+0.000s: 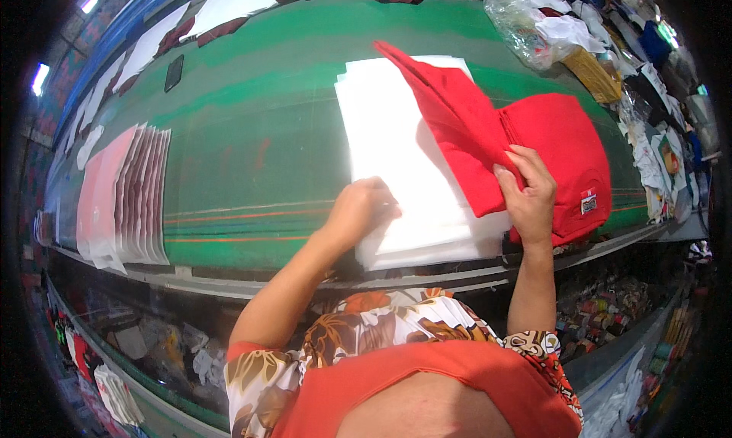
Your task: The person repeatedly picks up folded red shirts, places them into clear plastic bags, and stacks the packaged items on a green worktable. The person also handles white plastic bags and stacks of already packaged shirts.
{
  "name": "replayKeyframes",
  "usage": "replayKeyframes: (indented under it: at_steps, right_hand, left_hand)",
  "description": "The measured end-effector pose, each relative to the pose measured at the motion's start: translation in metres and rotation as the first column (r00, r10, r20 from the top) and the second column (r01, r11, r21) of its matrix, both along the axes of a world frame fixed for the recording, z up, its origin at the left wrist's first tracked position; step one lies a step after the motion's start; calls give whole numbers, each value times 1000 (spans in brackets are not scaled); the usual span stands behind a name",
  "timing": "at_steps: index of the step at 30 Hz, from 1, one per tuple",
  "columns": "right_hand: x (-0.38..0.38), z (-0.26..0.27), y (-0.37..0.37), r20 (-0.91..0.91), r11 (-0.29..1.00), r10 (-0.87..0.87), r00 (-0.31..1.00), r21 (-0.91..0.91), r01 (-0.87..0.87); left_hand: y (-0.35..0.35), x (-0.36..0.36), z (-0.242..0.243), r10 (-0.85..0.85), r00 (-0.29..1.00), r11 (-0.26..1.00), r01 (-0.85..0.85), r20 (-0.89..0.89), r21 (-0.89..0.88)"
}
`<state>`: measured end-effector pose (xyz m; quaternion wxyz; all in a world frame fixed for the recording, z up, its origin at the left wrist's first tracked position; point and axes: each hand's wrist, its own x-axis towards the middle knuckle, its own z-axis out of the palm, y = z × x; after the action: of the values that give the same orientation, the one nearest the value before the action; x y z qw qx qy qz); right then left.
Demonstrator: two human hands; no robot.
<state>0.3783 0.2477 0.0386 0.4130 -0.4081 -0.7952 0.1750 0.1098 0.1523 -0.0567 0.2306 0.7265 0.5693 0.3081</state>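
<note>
A stack of thin white sheets [383,135], perhaps plastic bags, lies on the green table in front of me. My left hand [366,206] is over its left side with the fingers curled; blur hides whether they pinch a sheet. My right hand [529,192] grips the edge of a folded red garment [437,103] between thumb and fingers. That garment is lifted at a slant and partly covers the stack. Beside it, under and right of the hand, a folded red garment pile [563,135] bears a small label near its lower right corner.
A fanned row of pinkish packed pieces [123,198] lies at the left. A dark phone [174,74] sits farther back. White and maroon garments [240,3] line the far edge. Clear plastic [512,35] and a tape-covered brown block [592,72] crowd the right. Thread spools [595,318] are below the table.
</note>
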Motion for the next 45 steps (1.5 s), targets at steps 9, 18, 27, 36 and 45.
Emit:
replayKeyframes:
  at_steps: [9,18,27,36,45]
  right_hand:
    - [53,17,-30,17,985,-125,992,121,122]
    - [63,4,-58,-77,985,-153,985,72,159]
    - [59,-7,-69,-85,994,-105,991,14,106]
    - [39,-26,-67,-8,994,-92,996,59,92]
    - [-41,-25,-117,-7,990,-102,995,92,102]
  left_hand:
    - [20,6,41,78,951,996,-88,-298,-20]
    - [35,-21,62,325,934,946,-319,-149,61]
    - [43,-49,23,654,453,756,-410,606,-510]
    - [2,-89,45,688,533,712,-370,492,-597]
    - [-90,-215,45,810,337,585,-515,480,-626]
